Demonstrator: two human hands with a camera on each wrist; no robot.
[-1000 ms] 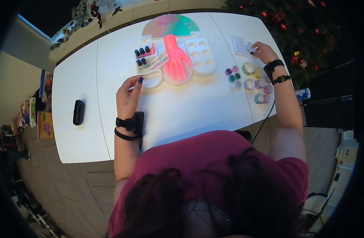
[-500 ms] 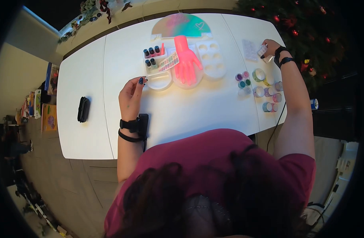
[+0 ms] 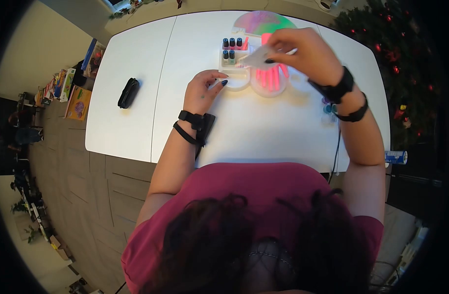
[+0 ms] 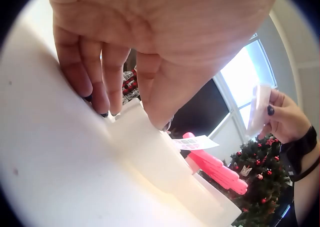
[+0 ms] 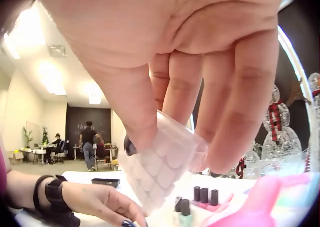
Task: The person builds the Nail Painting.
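My right hand (image 3: pixel 303 51) pinches a translucent plastic sheet with rows of nail-shaped outlines (image 5: pixel 162 162) between thumb and fingers, raised above the white tray (image 3: pixel 239 88). In the head view it overlaps the pink model hand (image 3: pixel 269 81), whose fingers point towards me. At the tray's near left corner, the thumb and fingers of my left hand (image 3: pixel 202 93) straddle the rim and grip it. Several dark-capped nail polish bottles (image 3: pixel 232 42) stand in the tray's left section. A printed nail-sticker sheet (image 4: pixel 202 143) juts out beside the model hand in the left wrist view.
A half-round pink and green panel (image 3: pixel 268 22) lies behind the tray. Off to the left is a black case (image 3: pixel 129 93). Small jars (image 3: pixel 328 117) are mostly hidden by my right forearm. A decorated Christmas tree (image 3: pixel 400 73) rises past the table's right end.
My right hand has picked up the translucent sheet at the table's right and brought it left over the tray. My left hand stays at the tray's corner. The head view has shifted.
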